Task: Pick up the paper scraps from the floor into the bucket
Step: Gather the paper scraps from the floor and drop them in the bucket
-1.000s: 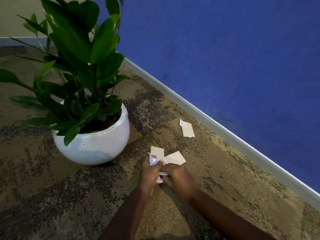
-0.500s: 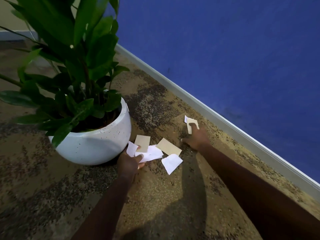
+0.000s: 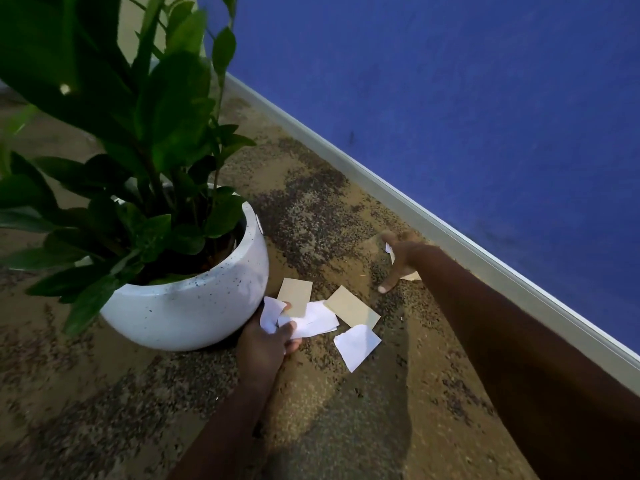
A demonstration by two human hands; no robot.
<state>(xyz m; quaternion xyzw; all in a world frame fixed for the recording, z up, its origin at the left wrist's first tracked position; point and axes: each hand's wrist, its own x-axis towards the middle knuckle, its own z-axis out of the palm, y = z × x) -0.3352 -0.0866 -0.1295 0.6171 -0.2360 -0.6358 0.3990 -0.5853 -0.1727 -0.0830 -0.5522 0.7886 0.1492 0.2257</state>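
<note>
Paper scraps lie on the brown carpet beside the pot. My left hand [image 3: 266, 344] grips a bunch of crumpled white scraps [image 3: 313, 322] low over the floor. Loose next to it are a tan scrap [image 3: 294, 296], a second tan scrap [image 3: 351, 310] and a white scrap [image 3: 356, 344]. My right hand [image 3: 403, 256] reaches out to the wall side and lies over a further scrap [image 3: 412, 277], with the thumb stretched out to the left; its fingers hide most of that scrap. No bucket is in view.
A round white pot [image 3: 187, 306] with a tall green plant [image 3: 145, 140] stands just left of the scraps, its leaves hanging over the left half of the view. A grey baseboard [image 3: 450, 233] and blue wall run diagonally on the right.
My right hand left the pile and reached out to the scrap by the wall, now covering it. A white scrap came to lie loose on the floor. My left hand keeps its scraps.
</note>
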